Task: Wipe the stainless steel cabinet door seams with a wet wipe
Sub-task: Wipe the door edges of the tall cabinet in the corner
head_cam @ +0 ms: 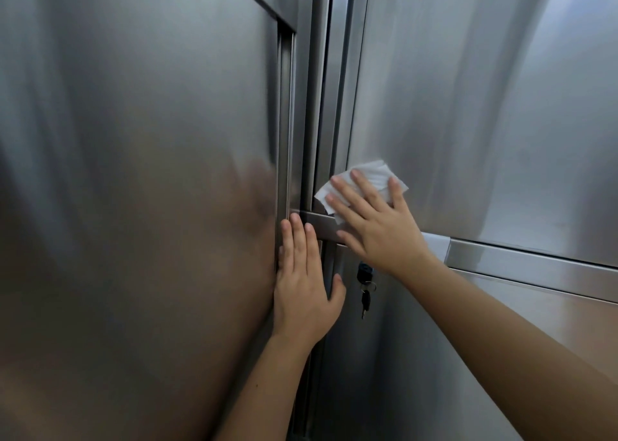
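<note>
White wet wipe [364,183] is at center frame, flattened under the right hand [374,219] with fingers spread, pressed where the vertical seam [329,106] meets the crossbar [321,223]. Left hand [302,290] is open and empty, braced on the left door [150,189]. I'd guess plenty of seam remains; can't tell what's clean.

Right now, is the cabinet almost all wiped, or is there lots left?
Hard to say what is already done: the steel shows no clear wiped patches. In hand: the right hand presses the wipe flat on the upper right door, by its bottom left corner, where the seams meet. The left hand rests flat on the door edge. Probably left: the long upright seams above and the part by the keys.
</note>
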`<move>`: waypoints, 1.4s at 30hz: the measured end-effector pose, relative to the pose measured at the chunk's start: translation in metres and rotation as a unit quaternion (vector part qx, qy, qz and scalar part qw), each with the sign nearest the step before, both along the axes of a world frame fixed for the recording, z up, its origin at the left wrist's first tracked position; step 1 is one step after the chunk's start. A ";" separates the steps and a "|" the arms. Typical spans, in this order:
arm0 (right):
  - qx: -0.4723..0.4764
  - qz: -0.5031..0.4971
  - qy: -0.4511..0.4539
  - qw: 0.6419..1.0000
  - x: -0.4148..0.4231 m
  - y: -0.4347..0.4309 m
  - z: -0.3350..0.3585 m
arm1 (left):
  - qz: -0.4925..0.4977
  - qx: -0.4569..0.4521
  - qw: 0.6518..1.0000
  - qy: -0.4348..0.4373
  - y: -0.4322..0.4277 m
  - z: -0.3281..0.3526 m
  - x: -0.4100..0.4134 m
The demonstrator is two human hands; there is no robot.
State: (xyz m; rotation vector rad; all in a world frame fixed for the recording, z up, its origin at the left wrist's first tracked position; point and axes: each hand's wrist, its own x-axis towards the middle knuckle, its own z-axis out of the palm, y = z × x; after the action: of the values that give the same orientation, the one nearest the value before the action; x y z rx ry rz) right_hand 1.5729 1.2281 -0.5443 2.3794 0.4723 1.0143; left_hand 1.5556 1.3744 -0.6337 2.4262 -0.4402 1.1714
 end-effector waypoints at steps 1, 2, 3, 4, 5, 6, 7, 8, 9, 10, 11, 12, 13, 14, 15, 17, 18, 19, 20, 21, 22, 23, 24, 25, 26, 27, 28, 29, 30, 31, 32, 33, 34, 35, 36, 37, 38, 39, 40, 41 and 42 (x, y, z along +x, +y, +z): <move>-0.001 -0.004 -0.004 1.000 -0.002 -0.004 -0.005 | -0.004 -0.002 1.000 -0.001 0.000 0.000 0.000; 0.000 -0.009 -0.009 1.000 -0.005 -0.010 -0.010 | -0.010 -0.006 1.000 -0.002 0.000 0.000 -0.001; 0.001 -0.011 -0.015 1.000 -0.008 -0.015 -0.014 | -0.014 -0.010 1.000 -0.002 0.000 0.000 -0.001; 0.003 -0.010 -0.022 1.000 -0.011 -0.020 -0.017 | -0.015 -0.013 1.000 -0.001 0.000 0.000 0.000; 0.006 -0.008 -0.029 1.000 -0.014 -0.024 -0.021 | -0.014 -0.016 1.000 -0.002 0.000 0.000 0.000; 0.009 -0.005 -0.036 0.999 -0.016 -0.027 -0.024 | -0.012 -0.017 1.000 -0.003 -0.001 0.000 0.000; 0.012 -0.003 -0.043 0.999 -0.018 -0.030 -0.027 | -0.008 -0.017 1.000 -0.002 -0.002 0.000 -0.001; 0.015 -0.002 -0.049 0.999 -0.020 -0.033 -0.030 | -0.005 -0.015 1.000 0.001 -0.002 -0.002 -0.001; 0.020 -0.003 -0.052 0.998 -0.021 -0.036 -0.033 | -0.001 -0.012 1.000 0.005 -0.003 -0.005 -0.001; 0.026 -0.006 -0.052 0.998 -0.023 -0.039 -0.037 | 0.001 -0.008 1.000 0.010 -0.003 -0.009 -0.002; 0.033 -0.010 -0.051 0.998 -0.025 -0.042 -0.041 | 0.000 -0.003 1.000 0.015 -0.003 -0.014 -0.003; 0.040 -0.014 -0.053 0.998 -0.026 -0.044 -0.045 | 0.000 0.004 1.000 0.021 -0.004 -0.020 -0.004; 0.048 -0.017 -0.056 0.997 -0.027 -0.045 -0.049 | 0.000 0.012 1.000 0.026 -0.004 -0.025 -0.005; 0.056 -0.021 -0.058 0.997 -0.028 -0.046 -0.052 | 0.002 0.019 0.999 0.031 -0.004 -0.031 -0.006; 0.063 -0.024 -0.058 0.996 -0.029 -0.046 -0.055 | 0.002 0.023 0.999 0.036 -0.005 -0.035 -0.007; 0.072 -0.031 -0.059 0.995 -0.031 -0.046 -0.061 | -0.001 0.025 0.999 0.047 -0.007 -0.044 -0.008; 0.074 -0.034 -0.059 0.995 -0.032 -0.046 -0.064 | -0.002 0.027 0.998 0.052 -0.008 -0.048 -0.009; 0.075 -0.037 -0.058 0.995 -0.034 -0.048 -0.068 | -0.003 0.029 0.998 0.056 -0.009 -0.051 -0.009; 0.076 -0.037 -0.056 0.995 -0.036 -0.050 -0.073 | -0.005 0.031 0.998 0.058 -0.009 -0.054 -0.011; 0.077 -0.036 -0.055 0.995 -0.038 -0.052 -0.079 | -0.007 0.031 0.998 0.060 -0.010 -0.056 -0.011; 0.078 -0.034 -0.054 0.995 -0.040 -0.055 -0.085 | -0.009 0.030 0.998 0.062 -0.011 -0.059 -0.012; 0.081 -0.031 -0.051 0.995 -0.042 -0.058 -0.091 | -0.011 0.028 0.997 0.064 -0.011 -0.061 -0.013; 0.086 -0.030 -0.047 0.995 -0.043 -0.062 -0.098 | -0.012 0.026 0.997 0.067 -0.012 -0.063 -0.013; 0.091 -0.031 -0.041 0.995 -0.045 -0.064 -0.106 | -0.013 0.026 0.997 0.069 -0.012 -0.065 -0.013; 0.096 -0.032 -0.035 0.994 -0.046 -0.067 -0.115 | -0.012 0.027 0.997 0.070 -0.012 -0.068 -0.013; 0.099 -0.034 -0.026 0.994 -0.048 -0.070 -0.125 | -0.010 0.030 0.997 0.073 -0.013 -0.070 -0.013; 0.100 -0.037 -0.013 0.994 -0.050 -0.072 -0.135 | -0.009 0.033 0.997 0.075 -0.013 -0.072 -0.013; 0.097 -0.040 0.001 0.995 -0.051 -0.073 -0.146 | -0.008 0.036 0.996 0.076 -0.013 -0.074 -0.014; 0.090 -0.042 0.016 0.995 -0.053 -0.072 -0.156 | -0.007 0.038 0.996 0.076 -0.013 -0.076 -0.014; 0.082 -0.043 0.027 0.995 -0.053 -0.071 -0.164 | -0.008 0.040 0.996 0.076 -0.012 -0.078 -0.015; 0.077 -0.044 0.037 0.995 -0.052 -0.068 -0.171 | -0.010 0.040 0.996 0.077 -0.012 -0.079 -0.015; 0.075 -0.043 0.044 0.995 -0.050 -0.064 -0.175 | -0.011 0.039 0.996 0.078 -0.011 -0.080 -0.016; 0.077 -0.042 0.050 0.995 -0.047 -0.059 -0.178 | -0.011 0.038 0.996 0.078 -0.010 -0.081 -0.016; 0.077 -0.041 0.054 0.995 -0.044 -0.053 -0.180 | -0.009 0.037 0.996 0.077 -0.008 -0.081 -0.016; 0.074 -0.039 0.055 0.995 -0.041 -0.048 -0.181 | -0.009 0.034 0.996 0.077 -0.007 -0.083 -0.016; 0.069 -0.037 0.054 0.995 -0.038 -0.043 -0.182 | -0.010 0.030 0.997 0.077 -0.005 -0.084 -0.016; 0.064 -0.034 0.055 0.996 -0.035 -0.038 -0.183 | -0.011 0.026 0.997 0.077 -0.002 -0.085 -0.016; 0.063 -0.029 0.057 0.996 -0.032 -0.033 -0.182 | -0.013 0.023 0.997 0.077 0.000 -0.086 -0.016; 0.063 -0.022 0.059 0.996 -0.029 -0.028 -0.182 | -0.015 0.023 0.997 0.074 0.002 -0.086 -0.016; 0.060 -0.015 0.060 0.996 -0.025 -0.024 -0.182 | -0.016 0.025 0.997 0.071 0.004 -0.087 -0.016; 0.055 -0.008 0.059 0.997 -0.021 -0.019 -0.182 | -0.018 0.026 0.997 0.068 0.004 -0.087 -0.017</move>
State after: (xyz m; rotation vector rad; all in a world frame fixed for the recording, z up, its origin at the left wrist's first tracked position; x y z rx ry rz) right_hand 1.5518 1.2094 -0.7261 2.5478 0.4493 0.9173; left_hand 1.5389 1.3788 -0.7212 2.5112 -0.4761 0.9842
